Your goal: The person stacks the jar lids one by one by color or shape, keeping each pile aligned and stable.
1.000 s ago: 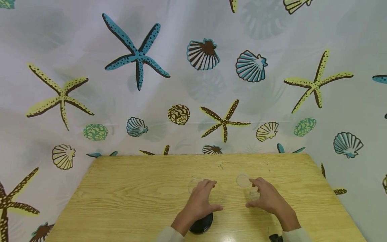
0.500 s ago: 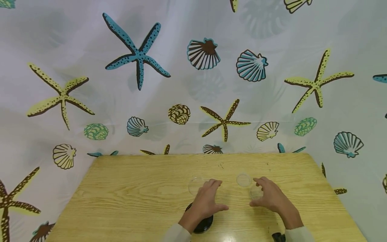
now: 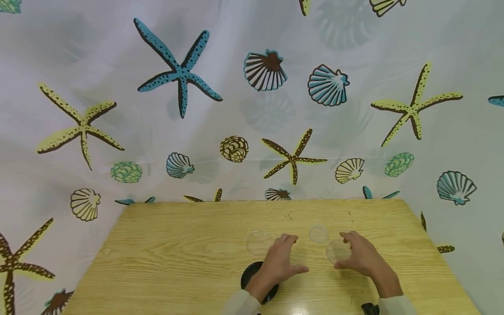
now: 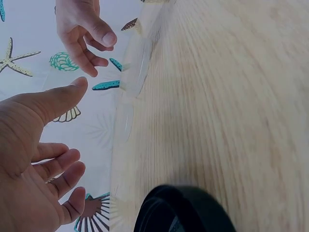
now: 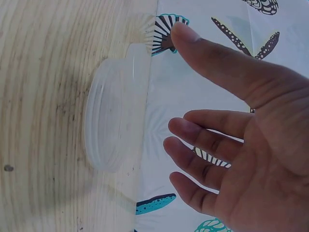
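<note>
My left hand (image 3: 280, 260) hovers over the table with thumb and fingers spread apart, nothing between them. Partly under its wrist in the head view is a black round dish-like piece (image 3: 249, 272); the left wrist view shows its raised rim (image 4: 186, 203). My right hand (image 3: 361, 257) hangs likewise, holding nothing, its thumb overlapping a clear round piece (image 3: 333, 249). In the right wrist view this piece looks like a shallow, ridged plastic lid (image 5: 104, 116). Two more clear discs lie flat: a larger one (image 3: 257, 243) beyond the left hand, and a smaller one (image 3: 318, 234) between the hands.
The wooden table (image 3: 169, 253) meets a curtain (image 3: 228, 109) printed with starfish and shells at its back and sides. A small dark object (image 3: 370, 309) sits at the front, beside the right sleeve (image 3: 397, 306).
Both hands have drifted to the right, still empty. More of the black dish and of the clear discs shows now. The discs and dish stay about where they were.
</note>
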Available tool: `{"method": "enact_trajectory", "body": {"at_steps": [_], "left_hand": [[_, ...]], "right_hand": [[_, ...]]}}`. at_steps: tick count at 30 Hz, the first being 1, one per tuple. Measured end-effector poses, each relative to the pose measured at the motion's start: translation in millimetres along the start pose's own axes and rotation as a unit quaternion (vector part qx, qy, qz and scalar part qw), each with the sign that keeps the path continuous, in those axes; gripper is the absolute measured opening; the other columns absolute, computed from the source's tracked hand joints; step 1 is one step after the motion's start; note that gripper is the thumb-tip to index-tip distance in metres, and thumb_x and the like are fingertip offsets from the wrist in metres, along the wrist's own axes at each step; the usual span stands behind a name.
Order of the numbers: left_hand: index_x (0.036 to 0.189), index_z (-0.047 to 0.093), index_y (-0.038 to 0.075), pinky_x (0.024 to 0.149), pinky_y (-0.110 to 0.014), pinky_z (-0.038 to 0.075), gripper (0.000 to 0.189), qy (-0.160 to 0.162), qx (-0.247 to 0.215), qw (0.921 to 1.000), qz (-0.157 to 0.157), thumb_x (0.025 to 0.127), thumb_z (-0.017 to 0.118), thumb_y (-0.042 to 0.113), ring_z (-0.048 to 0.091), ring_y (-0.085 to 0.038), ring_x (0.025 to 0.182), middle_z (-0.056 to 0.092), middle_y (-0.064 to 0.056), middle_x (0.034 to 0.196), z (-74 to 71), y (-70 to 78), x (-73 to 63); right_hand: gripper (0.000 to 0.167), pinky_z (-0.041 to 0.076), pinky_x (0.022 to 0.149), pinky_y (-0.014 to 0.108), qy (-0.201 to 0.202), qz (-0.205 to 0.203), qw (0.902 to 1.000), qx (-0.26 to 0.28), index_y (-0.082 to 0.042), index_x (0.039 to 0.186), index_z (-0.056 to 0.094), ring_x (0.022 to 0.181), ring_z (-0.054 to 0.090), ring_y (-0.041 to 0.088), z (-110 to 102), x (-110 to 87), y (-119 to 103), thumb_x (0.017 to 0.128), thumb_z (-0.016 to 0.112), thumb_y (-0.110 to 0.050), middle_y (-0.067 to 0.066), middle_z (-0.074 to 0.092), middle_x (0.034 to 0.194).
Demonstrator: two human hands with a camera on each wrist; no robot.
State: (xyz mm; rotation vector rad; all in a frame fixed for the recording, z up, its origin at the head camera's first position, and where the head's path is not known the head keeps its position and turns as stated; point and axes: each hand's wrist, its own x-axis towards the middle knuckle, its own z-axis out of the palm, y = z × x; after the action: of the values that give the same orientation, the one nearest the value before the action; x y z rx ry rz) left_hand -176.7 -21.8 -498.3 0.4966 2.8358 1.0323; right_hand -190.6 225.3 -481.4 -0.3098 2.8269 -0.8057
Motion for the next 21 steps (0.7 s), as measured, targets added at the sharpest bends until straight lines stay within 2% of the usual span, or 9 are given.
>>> {"method": "enact_trajectory", "body": {"at_steps": [11,21], "left_hand": [[0.137,0.048,0.007,0.096,-0.045,0.044,0.078,-0.003,0.0,1.0,-0.008,0.074,0.081,0.038,0.051,-0.026,0.12,0.053,-0.006,0.131,11.8,3.9,8.2],[0.135,0.049,0.009,0.099,-0.044,0.042,0.078,0.0,0.03,0.9995,-0.007,0.072,0.082,0.04,0.051,-0.023,0.12,0.054,-0.003,0.129,22.4,11.8,16.2]], "right_hand": [[0.087,0.05,0.079,0.048,0.004,0.004,0.9999,0.009,0.004,0.135,0.046,0.102,0.058,0.036,0,-0.8,8,0.067,0.086,-0.033,0.019,0.056,0.12],[0.087,0.049,0.078,0.047,0.007,0.006,0.9999,-0.01,0.006,0.134,0.047,0.098,0.059,0.033,2,-1.2,19,0.065,0.087,-0.03,0.019,0.057,0.116]]}}
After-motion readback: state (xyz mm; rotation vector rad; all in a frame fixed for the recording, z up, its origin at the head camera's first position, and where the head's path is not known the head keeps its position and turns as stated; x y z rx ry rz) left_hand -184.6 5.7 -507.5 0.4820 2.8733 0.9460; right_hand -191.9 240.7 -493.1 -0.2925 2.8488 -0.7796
